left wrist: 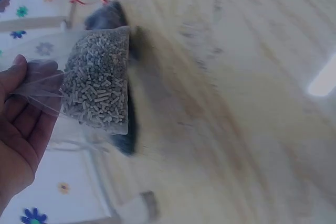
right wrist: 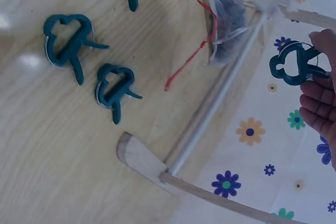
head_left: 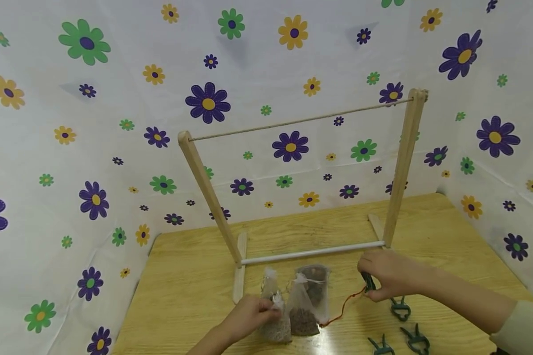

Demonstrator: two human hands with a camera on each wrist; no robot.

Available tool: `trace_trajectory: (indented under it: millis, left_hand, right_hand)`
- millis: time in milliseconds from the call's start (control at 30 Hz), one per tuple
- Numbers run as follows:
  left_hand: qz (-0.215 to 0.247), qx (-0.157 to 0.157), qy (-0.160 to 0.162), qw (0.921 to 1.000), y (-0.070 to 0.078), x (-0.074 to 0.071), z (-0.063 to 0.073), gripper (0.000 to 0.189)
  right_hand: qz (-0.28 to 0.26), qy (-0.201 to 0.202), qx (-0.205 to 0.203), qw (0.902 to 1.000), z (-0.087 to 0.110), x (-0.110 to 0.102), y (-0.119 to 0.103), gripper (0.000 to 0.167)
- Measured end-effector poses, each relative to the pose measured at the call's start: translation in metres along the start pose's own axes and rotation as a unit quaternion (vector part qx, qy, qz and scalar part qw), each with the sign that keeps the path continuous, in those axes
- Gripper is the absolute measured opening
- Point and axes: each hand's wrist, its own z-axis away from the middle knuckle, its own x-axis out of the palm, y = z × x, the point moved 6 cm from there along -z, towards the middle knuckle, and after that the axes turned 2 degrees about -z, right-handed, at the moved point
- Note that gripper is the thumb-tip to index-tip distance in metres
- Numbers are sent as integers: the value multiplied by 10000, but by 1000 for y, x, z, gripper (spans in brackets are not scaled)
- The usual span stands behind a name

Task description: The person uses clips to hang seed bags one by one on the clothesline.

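Observation:
Between the thumb and fingers of my left hand is the gathered top of a sheer drawstring pouch, lifted off the table. Pale grey pellets fill its lower part. My right hand pinches a dark green spring clip by its handles, above the table. Close to the left hand are a sheer pouch with brown contents and another pouch with dark lumps. A red cord trails from these pouches toward the right hand; its loose end is apart from the clip in the right wrist view.
A wooden frame stands behind the pouches, with a twine line strung across its top and a white rod low down. Several green clips lie at front right. Flower-print cloth surrounds the wooden table.

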Motion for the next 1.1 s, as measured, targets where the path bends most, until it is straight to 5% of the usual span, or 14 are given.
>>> trace_trajectory:
  millis: [233,367,533,767,933,1100]
  left_hand:
    - [-229,108,148,9996,33,-17,-14,47]
    - [-672,450,306,9963,55,-24,-22,46]
    - [-1361,906,492,9853,83,-25,-28,44]
    - [-1109,1209,476,9853,117,-37,-41,37]
    - [-1576,1621,704,9716,140,-48,-51,34]
    - [-2242,2346,1189,9384,163,-51,-57,33]
  right_hand:
    - [430,1034,-663,9915,-5,-29,-1,38]
    - [488,1400,-879,9850,-8,-45,-2,33]
    - [579,1562,-1007,9809,-8,-67,-5,34]
    - [585,1474,-914,9831,-6,-102,0,33]
    - [505,1593,-612,9840,-9,-125,9,36]
    - [513,1754,-481,9820,-14,-144,16,46]
